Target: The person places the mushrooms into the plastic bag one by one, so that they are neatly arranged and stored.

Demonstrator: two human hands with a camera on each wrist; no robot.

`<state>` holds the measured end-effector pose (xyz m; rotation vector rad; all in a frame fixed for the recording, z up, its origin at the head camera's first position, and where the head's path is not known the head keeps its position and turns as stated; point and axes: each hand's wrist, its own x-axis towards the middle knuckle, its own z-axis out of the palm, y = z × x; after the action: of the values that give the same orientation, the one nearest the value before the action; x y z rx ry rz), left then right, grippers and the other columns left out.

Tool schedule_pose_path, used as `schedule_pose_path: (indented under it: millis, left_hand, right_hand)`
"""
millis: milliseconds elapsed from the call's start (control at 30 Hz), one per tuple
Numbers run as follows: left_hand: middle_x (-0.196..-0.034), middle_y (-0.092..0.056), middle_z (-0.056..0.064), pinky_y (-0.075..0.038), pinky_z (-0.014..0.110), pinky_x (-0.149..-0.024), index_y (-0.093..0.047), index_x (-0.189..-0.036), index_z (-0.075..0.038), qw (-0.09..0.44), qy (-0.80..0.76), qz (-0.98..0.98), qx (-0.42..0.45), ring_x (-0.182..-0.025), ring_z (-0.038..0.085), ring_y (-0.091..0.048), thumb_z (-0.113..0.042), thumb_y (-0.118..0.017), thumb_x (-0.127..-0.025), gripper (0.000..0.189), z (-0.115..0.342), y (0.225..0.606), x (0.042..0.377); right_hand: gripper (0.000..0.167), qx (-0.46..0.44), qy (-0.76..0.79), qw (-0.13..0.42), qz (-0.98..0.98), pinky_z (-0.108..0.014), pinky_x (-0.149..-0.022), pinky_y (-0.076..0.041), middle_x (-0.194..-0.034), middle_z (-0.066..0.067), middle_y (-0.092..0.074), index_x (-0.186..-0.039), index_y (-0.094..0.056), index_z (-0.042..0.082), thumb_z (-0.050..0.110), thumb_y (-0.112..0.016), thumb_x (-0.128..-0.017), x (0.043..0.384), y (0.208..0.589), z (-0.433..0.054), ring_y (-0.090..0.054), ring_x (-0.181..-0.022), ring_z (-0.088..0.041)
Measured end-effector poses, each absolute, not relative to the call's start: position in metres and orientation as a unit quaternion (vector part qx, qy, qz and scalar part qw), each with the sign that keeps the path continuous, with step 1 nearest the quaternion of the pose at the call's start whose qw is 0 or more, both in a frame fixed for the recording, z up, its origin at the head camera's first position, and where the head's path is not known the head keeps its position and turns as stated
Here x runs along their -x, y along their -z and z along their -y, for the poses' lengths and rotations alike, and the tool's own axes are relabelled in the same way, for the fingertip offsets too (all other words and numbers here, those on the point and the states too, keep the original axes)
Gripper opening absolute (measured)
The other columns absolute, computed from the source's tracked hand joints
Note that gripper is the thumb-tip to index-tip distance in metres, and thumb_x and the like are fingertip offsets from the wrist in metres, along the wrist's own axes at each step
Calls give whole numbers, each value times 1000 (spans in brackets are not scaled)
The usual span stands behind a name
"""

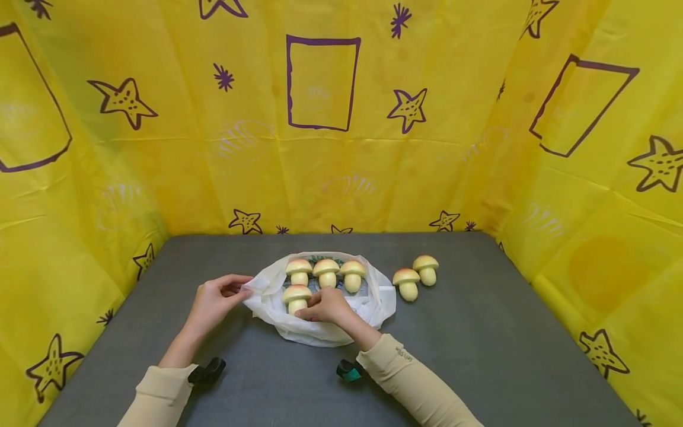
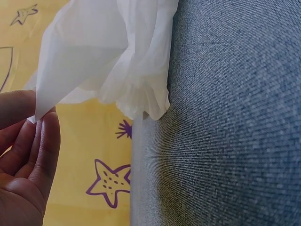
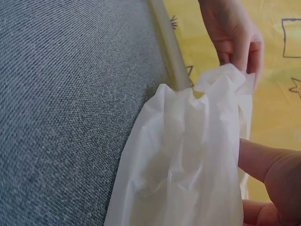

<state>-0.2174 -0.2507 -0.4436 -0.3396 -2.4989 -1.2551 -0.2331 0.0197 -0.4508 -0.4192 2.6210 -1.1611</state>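
A white bag (image 1: 280,323) sits on the grey table (image 1: 256,391) with its mouth spread wide. Four toy mushrooms lie inside it. Three make a far row: the far left mushroom (image 1: 299,270), the far middle mushroom (image 1: 326,273) and the far right mushroom (image 1: 353,276). The near mushroom (image 1: 296,295) lies just below the left end of that row.

The left hand (image 1: 216,299) pinches the bag's left edge between its thumb and fingers, with only the thin sheet in the gap. The right hand (image 1: 332,307) is in the bag. Its thumb and fingers are bent and look to pinch the stem of the near mushroom from its right side. The bag's wall hides the fingertips in the right wrist view, so I can't tell how tight they are.

Two more mushrooms lie out on the table, to the right of the bag. The closer loose mushroom (image 1: 407,284) is just beside the bag's right edge, and the farther loose mushroom (image 1: 425,270) is right and far of it. Both have their caps on the far side and their stems pointing near and a little right. The right hand is nearer to them than the left.
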Motion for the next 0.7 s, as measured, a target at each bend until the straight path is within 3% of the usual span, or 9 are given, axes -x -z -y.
schedule_pose_path:
  millis: [233,500,700]
  left_hand:
    - [-87,-69,8,-51,17,-59,-73,-101,-10,159,439,876,119,-68,7,-58,-19,-78,-78,25,251,442,216]
    - [-87,-70,8,-51,17,-59,-73,-102,-9,159,443,874,119,-67,7,-59,-19,-78,-78,26,250,441,216]
    - [-88,-69,7,-51,18,-59,-73,-102,-10,154,437,879,112,-68,7,-58,-19,-78,-79,25,249,440,216]
  right_hand:
    - [26,140,390,123,-902,-21,-54,-41,-63,6,-65,-72,-75,13,39,-79,-75,232,447,-25,-53,-63,-6]
    - [24,144,410,127,-891,-20,-53,-42,-66,0,-70,-73,-75,12,36,-79,-76,231,446,-29,-57,-57,-5]
    - [25,131,436,142,-879,-21,-55,-50,-71,-3,-72,-83,-76,9,33,-79,-76,228,442,-37,-65,-59,-9]
